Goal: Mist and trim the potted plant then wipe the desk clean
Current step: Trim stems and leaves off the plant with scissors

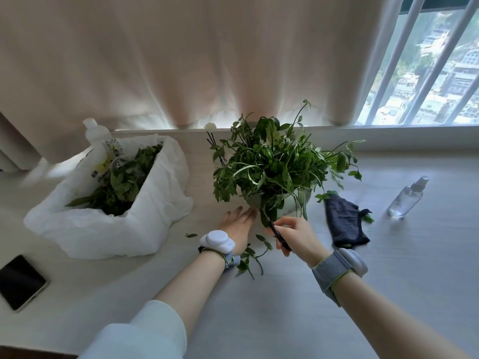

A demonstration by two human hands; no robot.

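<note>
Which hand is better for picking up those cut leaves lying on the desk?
The left hand. It is free and flat beside the pot, and the cut leaves lie right by its wrist. The right hand is busy holding the scissors.

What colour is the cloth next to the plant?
The cloth is dark grey; head view.

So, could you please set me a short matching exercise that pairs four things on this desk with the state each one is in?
Things:
1. spray bottle
2. phone
3. scissors
4. white bag

States:
A. holds cut leaves
B. gripped by the right hand
C. lying flat, screen dark
D. standing upright, see-through

Pairs: 1-D, 2-C, 3-B, 4-A
</note>
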